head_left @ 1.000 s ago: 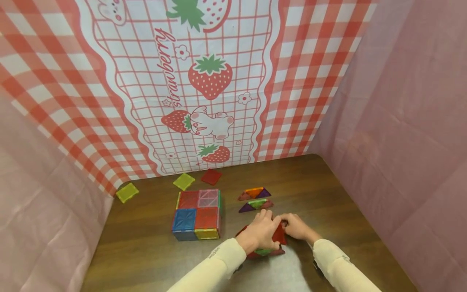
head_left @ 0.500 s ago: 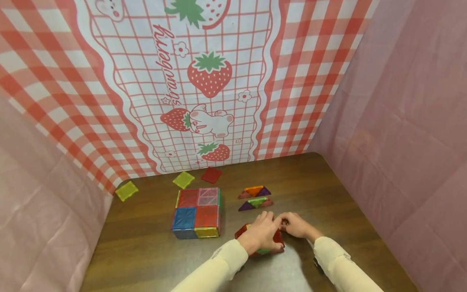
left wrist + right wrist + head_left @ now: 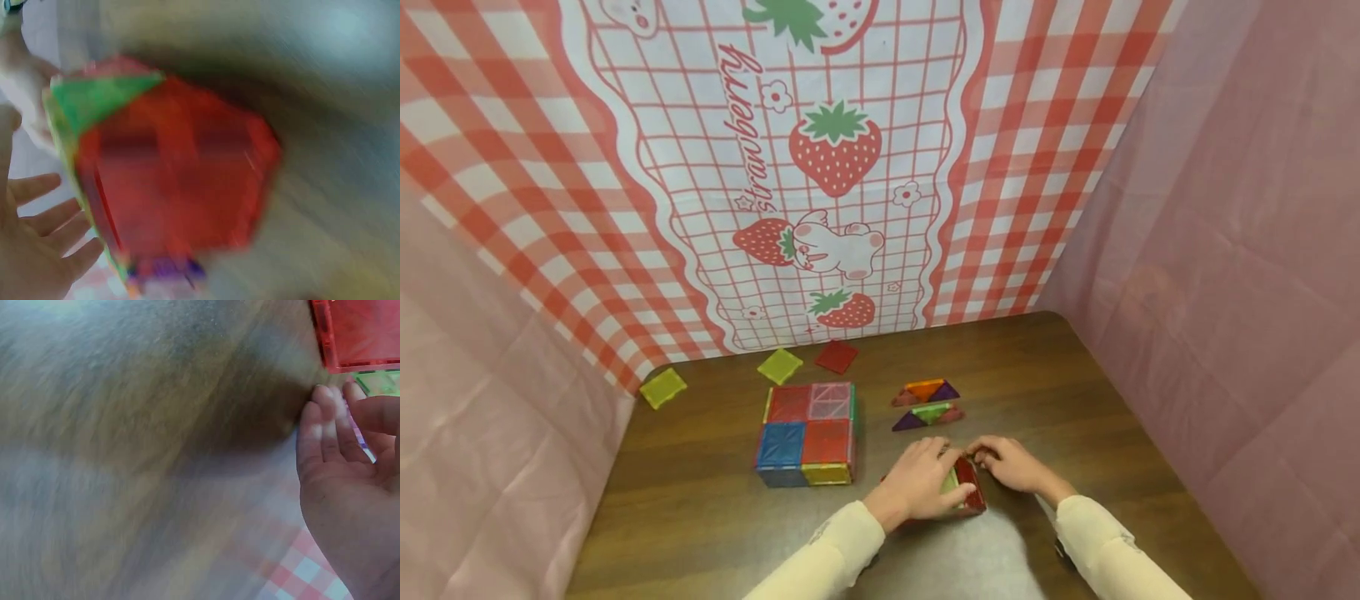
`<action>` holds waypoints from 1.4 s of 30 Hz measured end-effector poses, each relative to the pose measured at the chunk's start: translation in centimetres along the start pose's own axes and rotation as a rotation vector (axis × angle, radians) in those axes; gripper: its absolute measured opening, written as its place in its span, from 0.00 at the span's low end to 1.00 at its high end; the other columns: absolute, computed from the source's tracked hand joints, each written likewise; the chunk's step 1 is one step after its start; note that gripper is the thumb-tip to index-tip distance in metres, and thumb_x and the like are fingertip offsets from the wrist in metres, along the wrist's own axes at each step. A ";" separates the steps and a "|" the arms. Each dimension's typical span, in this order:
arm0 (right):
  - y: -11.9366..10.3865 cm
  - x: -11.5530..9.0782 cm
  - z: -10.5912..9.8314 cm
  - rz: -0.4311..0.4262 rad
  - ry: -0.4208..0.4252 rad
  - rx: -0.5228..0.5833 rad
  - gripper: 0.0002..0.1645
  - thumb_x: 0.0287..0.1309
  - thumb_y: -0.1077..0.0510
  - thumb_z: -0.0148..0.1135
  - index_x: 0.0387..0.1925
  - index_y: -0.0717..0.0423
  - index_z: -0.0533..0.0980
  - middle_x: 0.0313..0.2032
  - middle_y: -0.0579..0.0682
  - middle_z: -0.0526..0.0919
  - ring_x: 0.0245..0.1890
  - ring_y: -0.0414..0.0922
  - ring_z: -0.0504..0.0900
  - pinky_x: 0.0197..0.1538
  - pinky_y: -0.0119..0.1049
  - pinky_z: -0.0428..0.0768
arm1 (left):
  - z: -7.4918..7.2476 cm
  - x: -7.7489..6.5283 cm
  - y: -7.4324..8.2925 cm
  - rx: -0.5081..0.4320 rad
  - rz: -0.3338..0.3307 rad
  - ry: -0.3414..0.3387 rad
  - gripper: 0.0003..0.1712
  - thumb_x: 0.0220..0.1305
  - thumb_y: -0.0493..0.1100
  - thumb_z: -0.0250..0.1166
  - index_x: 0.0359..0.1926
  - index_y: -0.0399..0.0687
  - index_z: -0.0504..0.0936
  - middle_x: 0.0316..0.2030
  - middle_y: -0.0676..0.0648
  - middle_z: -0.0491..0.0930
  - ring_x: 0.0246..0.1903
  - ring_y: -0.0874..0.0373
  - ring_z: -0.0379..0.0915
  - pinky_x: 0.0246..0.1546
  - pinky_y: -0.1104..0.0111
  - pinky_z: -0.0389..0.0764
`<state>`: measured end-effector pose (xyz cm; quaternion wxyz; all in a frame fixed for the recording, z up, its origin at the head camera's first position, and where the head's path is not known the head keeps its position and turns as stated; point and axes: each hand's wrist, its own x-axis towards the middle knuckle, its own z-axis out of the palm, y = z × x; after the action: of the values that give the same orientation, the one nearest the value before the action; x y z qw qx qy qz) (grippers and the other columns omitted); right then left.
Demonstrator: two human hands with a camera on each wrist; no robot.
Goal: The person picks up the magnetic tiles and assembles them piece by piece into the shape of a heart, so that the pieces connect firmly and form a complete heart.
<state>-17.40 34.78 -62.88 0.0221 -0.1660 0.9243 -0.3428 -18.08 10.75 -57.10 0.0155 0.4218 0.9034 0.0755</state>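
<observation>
On the table sits a small structure of magnetic tiles [image 3: 967,477], with red, green and yellow-green tiles. My left hand [image 3: 921,479] lies over its left and top side in the head view, thumb apart from the fingers. In the left wrist view, the fingers [image 3: 53,219] are spread beside its long edge, and the red face [image 3: 175,169] shows blurred, with a green triangle at one corner. At the structure's far corner is my right hand [image 3: 1017,467], fingertips right at the edge. The right wrist view shows its fingers [image 3: 319,434] extended near a red tile [image 3: 365,331].
Left of the hands stands a block of magnetic tiles [image 3: 808,433], red, pink, blue and yellow. Beyond the hands lie two strips of triangle tiles, one with orange [image 3: 925,390], one with green [image 3: 931,412]. Loose yellow [image 3: 780,366] and red [image 3: 837,357] squares lie near the checked curtain [image 3: 1037,167].
My left hand has shifted slightly left and its thumb has opened away from the fingers. More of the structure's red and yellow-green side now shows. My right hand stays at the far corner.
</observation>
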 end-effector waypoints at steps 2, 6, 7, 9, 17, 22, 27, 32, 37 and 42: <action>-0.7 -0.3 0.0 -0.003 0.030 -0.021 0.11 0.71 0.60 0.56 0.49 0.55 0.82 0.43 0.47 0.86 0.43 0.43 0.84 0.47 0.41 0.82 | -0.7 -1.0 -2.2 0.010 -0.046 0.085 0.30 0.75 0.63 0.51 0.67 0.53 0.75 0.63 0.45 0.75 0.63 0.50 0.72 0.66 0.56 0.72; -2.7 -1.0 0.1 -0.043 0.134 -0.045 0.18 0.75 0.51 0.55 0.55 0.57 0.79 0.47 0.47 0.84 0.45 0.43 0.83 0.47 0.41 0.83 | -3.1 -3.0 -8.5 0.012 -0.231 0.232 0.25 0.73 0.55 0.56 0.63 0.48 0.77 0.62 0.39 0.74 0.63 0.43 0.71 0.64 0.49 0.72; -3.4 -1.0 0.1 -0.058 0.153 -0.051 0.18 0.74 0.50 0.56 0.57 0.55 0.79 0.47 0.46 0.83 0.45 0.41 0.82 0.47 0.40 0.83 | -3.7 -3.4 -10.2 -0.001 -0.296 0.240 0.25 0.73 0.54 0.56 0.63 0.47 0.76 0.63 0.37 0.72 0.64 0.41 0.69 0.65 0.47 0.70; -4.5 -1.0 0.3 -0.131 0.177 -0.100 0.19 0.73 0.48 0.58 0.58 0.52 0.78 0.49 0.46 0.82 0.47 0.40 0.82 0.48 0.41 0.83 | -4.6 -4.1 -13.4 -0.032 -0.425 0.224 0.26 0.73 0.53 0.55 0.65 0.45 0.74 0.67 0.34 0.67 0.67 0.37 0.64 0.65 0.42 0.67; -7.1 -0.3 2.0 -0.447 0.021 -0.399 0.49 0.53 0.25 0.66 0.72 0.38 0.68 0.67 0.53 0.72 0.66 0.56 0.72 0.63 0.61 0.73 | -4.1 -6.5 -21.2 -0.376 -0.771 0.066 0.33 0.80 0.56 0.42 0.77 0.48 0.58 0.74 0.27 0.52 0.70 0.24 0.55 0.63 0.32 0.64; -7.0 -0.4 3.4 -0.392 -0.102 -0.412 0.56 0.51 0.24 0.66 0.78 0.33 0.59 0.72 0.59 0.65 0.68 0.61 0.68 0.59 0.68 0.72 | -2.3 -8.3 -22.0 -0.464 -0.766 0.121 0.33 0.80 0.57 0.41 0.76 0.46 0.58 0.67 0.24 0.65 0.66 0.26 0.64 0.65 0.38 0.67; -6.8 -0.7 3.8 -0.322 -0.079 -0.405 0.52 0.54 0.26 0.66 0.77 0.29 0.58 0.68 0.57 0.69 0.63 0.55 0.72 0.53 0.61 0.78 | -1.6 -9.9 -21.1 -0.471 -0.753 0.231 0.31 0.80 0.56 0.44 0.72 0.42 0.62 0.61 0.22 0.69 0.62 0.26 0.68 0.62 0.37 0.70; -7.1 -0.6 4.0 -0.267 -0.036 -0.363 0.53 0.52 0.24 0.67 0.76 0.28 0.60 0.63 0.51 0.72 0.57 0.50 0.74 0.50 0.56 0.78 | -1.1 -12.4 -19.7 -0.483 -0.832 0.274 0.30 0.80 0.56 0.43 0.72 0.44 0.62 0.59 0.22 0.68 0.56 0.22 0.71 0.58 0.35 0.71; -8.1 0.1 4.1 -0.102 -0.057 -0.233 0.52 0.50 0.22 0.66 0.75 0.28 0.62 0.59 0.47 0.73 0.50 0.45 0.73 0.45 0.50 0.76 | -1.0 -14.8 -18.1 -0.483 -0.907 0.295 0.32 0.79 0.57 0.43 0.72 0.44 0.60 0.58 0.22 0.67 0.50 0.21 0.73 0.55 0.34 0.73; -9.3 1.0 4.0 0.103 -0.102 -0.005 0.51 0.53 0.28 0.69 0.74 0.38 0.65 0.57 0.53 0.75 0.47 0.48 0.76 0.42 0.51 0.79 | -0.5 -16.9 -16.3 -0.496 -0.966 0.317 0.32 0.79 0.57 0.43 0.73 0.42 0.59 0.57 0.20 0.65 0.49 0.20 0.73 0.53 0.35 0.74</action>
<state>-15.03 25.31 -59.91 0.0862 -0.1353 0.9303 -0.3299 -19.67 -12.55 -59.63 0.0112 -0.0722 0.9403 0.3323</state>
